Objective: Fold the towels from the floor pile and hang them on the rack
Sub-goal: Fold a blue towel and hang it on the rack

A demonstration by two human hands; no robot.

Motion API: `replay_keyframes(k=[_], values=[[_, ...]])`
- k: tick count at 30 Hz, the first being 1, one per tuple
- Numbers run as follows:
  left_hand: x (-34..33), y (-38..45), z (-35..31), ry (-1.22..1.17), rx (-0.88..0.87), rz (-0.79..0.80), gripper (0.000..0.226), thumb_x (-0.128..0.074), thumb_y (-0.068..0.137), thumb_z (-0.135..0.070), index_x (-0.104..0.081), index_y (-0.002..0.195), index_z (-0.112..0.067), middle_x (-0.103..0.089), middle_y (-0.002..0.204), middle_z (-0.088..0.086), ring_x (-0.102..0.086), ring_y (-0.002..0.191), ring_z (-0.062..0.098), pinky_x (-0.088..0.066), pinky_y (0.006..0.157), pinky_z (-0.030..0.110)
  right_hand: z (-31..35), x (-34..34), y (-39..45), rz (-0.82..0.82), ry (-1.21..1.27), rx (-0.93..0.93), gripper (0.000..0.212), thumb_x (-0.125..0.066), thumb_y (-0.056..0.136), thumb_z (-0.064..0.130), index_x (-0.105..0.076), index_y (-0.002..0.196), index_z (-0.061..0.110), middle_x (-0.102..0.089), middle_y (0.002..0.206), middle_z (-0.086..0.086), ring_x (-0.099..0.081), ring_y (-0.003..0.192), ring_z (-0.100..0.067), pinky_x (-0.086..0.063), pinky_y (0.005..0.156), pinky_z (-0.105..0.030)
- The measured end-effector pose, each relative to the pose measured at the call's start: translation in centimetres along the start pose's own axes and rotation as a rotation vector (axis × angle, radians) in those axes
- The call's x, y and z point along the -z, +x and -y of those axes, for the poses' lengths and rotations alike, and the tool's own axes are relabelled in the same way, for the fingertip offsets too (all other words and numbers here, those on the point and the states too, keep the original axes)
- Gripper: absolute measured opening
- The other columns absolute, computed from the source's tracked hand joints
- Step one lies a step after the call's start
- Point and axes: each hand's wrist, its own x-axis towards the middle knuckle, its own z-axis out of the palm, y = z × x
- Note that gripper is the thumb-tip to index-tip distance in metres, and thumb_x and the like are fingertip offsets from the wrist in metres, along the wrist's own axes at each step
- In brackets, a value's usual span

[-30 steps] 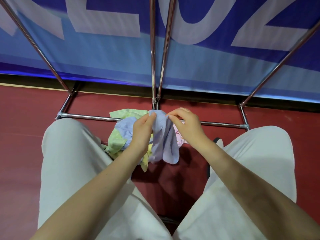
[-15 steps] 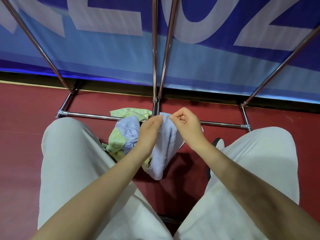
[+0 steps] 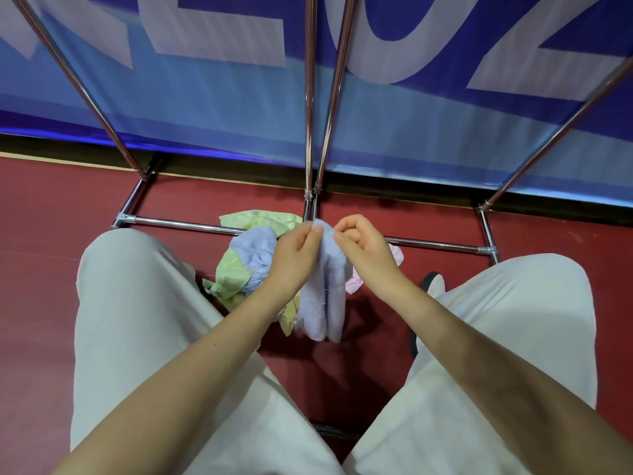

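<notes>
A pale lilac towel [image 3: 325, 296] hangs bunched between my two hands above the red floor. My left hand [image 3: 296, 257] pinches its top edge from the left. My right hand [image 3: 363, 246] pinches the same edge from the right, fingers curled. Behind and left of them lies the floor pile [image 3: 239, 269]: a green towel, another lilac one and a pink piece [image 3: 354, 284] peeping out under my right wrist. The chrome rack [image 3: 310, 138] rises just beyond, its low bar [image 3: 185, 225] running across behind the pile.
My knees in light trousers [image 3: 137, 320] flank the pile on both sides. A blue banner [image 3: 222, 108] with large pale letters hangs behind the rack's slanted poles [image 3: 85, 94]. A dark shoe tip [image 3: 430, 281] shows by my right knee.
My hands have drawn slightly closer at the towel's top edge, and the hanging lilac towel has shifted and now drops a bit straighter; the pink piece shows again.
</notes>
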Motion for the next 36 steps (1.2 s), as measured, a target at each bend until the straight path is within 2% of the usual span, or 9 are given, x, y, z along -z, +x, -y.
replay_keyframes(k=[6, 8, 11, 16, 20, 23, 26, 31, 36], values=[[1.7, 0.6, -0.3, -0.104, 0.048, -0.113, 0.031, -0.039, 0.104, -0.017, -0.045, 0.073, -0.016, -0.042, 0.068, -0.007, -0.039, 0.057, -0.004, -0.034, 0.060, 0.014, -2.8, -1.2, -0.8, 0.189, -0.288, 0.020, 0.009, -0.055, 0.093, 0.031, -0.054, 0.096, 0.023, -0.058, 0.072, 0.008, -0.051, 0.066, -0.011, -0.042, 0.065, -0.031], [2.7, 0.7, -0.6, -0.147, 0.084, -0.186, 0.027, -0.038, 0.104, -0.018, -0.050, 0.080, -0.017, -0.048, 0.073, -0.006, -0.046, 0.059, -0.007, -0.037, 0.063, 0.014, -4.1, -1.7, -1.5, 0.257, -0.405, 0.003, 0.030, -0.052, 0.093, 0.040, -0.059, 0.100, 0.012, -0.067, 0.087, -0.001, -0.060, 0.080, -0.018, -0.048, 0.077, -0.037], [4.8, 1.1, -0.8, -0.193, 0.129, -0.294, 0.031, -0.038, 0.104, -0.024, -0.048, 0.074, -0.024, -0.049, 0.071, -0.009, -0.048, 0.065, -0.001, -0.037, 0.061, 0.019, -5.9, -1.9, -2.3, 0.336, -0.522, -0.055, 0.062, -0.044, 0.083, 0.062, -0.059, 0.087, 0.003, -0.065, 0.083, -0.013, -0.059, 0.076, -0.022, -0.047, 0.074, -0.042], [7.9, 1.0, -0.4, -0.253, 0.143, -0.392, 0.028, -0.038, 0.103, -0.027, -0.048, 0.077, -0.023, -0.050, 0.074, -0.008, -0.049, 0.063, -0.002, -0.043, 0.059, 0.015, -7.5, -1.8, -3.9, 0.568, -0.580, -0.194, 0.038, -0.051, 0.097, 0.037, -0.046, 0.064, 0.020, -0.052, 0.060, 0.009, -0.048, 0.058, -0.009, -0.039, 0.060, -0.025], [9.7, 0.7, 0.1, -0.290, 0.151, -0.470, 0.025, -0.039, 0.102, -0.027, -0.048, 0.079, -0.022, -0.048, 0.077, -0.003, -0.049, 0.070, 0.005, -0.042, 0.061, 0.020, -8.2, -1.7, -5.1, 0.723, -0.652, -0.232, 0.033, -0.051, 0.096, 0.037, -0.051, 0.070, 0.016, -0.058, 0.056, 0.005, -0.054, 0.053, -0.010, -0.044, 0.064, -0.028], [10.7, 0.5, 0.6, -0.298, 0.156, -0.520, 0.025, -0.040, 0.101, -0.027, -0.048, 0.079, -0.020, -0.047, 0.075, -0.003, -0.049, 0.068, 0.006, -0.043, 0.058, 0.019, -8.5, -1.6, -4.7, 0.701, -0.767, -0.153, 0.038, -0.053, 0.094, 0.039, -0.042, 0.063, 0.018, -0.049, 0.063, 0.004, -0.047, 0.063, -0.016, -0.034, 0.061, -0.033], [11.8, 0.4, 0.9, -0.342, 0.180, -0.579, 0.025, -0.041, 0.100, -0.028, -0.054, 0.080, -0.021, -0.055, 0.076, -0.003, -0.056, 0.074, 0.010, -0.047, 0.070, 0.026, -8.8, -1.3, -4.3, 0.625, -0.850, 0.007, 0.037, -0.054, 0.092, 0.038, -0.038, 0.063, 0.022, -0.042, 0.067, 0.007, -0.044, 0.069, -0.016, -0.033, 0.062, -0.033], [14.2, 0.9, 1.9, -0.505, 0.258, -0.662, 0.019, -0.049, 0.094, -0.032, -0.060, 0.084, -0.021, -0.061, 0.081, -0.002, -0.061, 0.080, 0.014, -0.050, 0.084, 0.035, -8.4, -0.1, -2.9, 0.462, -0.854, 0.286, 0.032, -0.045, 0.088, 0.042, -0.058, 0.078, 0.014, -0.057, 0.082, 0.008, -0.045, 0.086, -0.008, -0.043, 0.070, -0.032], [15.6, 1.2, 2.5, -0.518, 0.281, -0.714, 0.018, -0.050, 0.091, -0.036, -0.053, 0.079, -0.024, -0.053, 0.079, -0.006, -0.054, 0.073, 0.010, -0.046, 0.074, 0.028, -7.5, -0.8, -3.9, 0.425, -0.864, 0.536, 0.034, -0.048, 0.088, 0.042, -0.053, 0.066, 0.016, -0.048, 0.067, 0.005, -0.040, 0.071, -0.007, -0.033, 0.053, -0.026]])
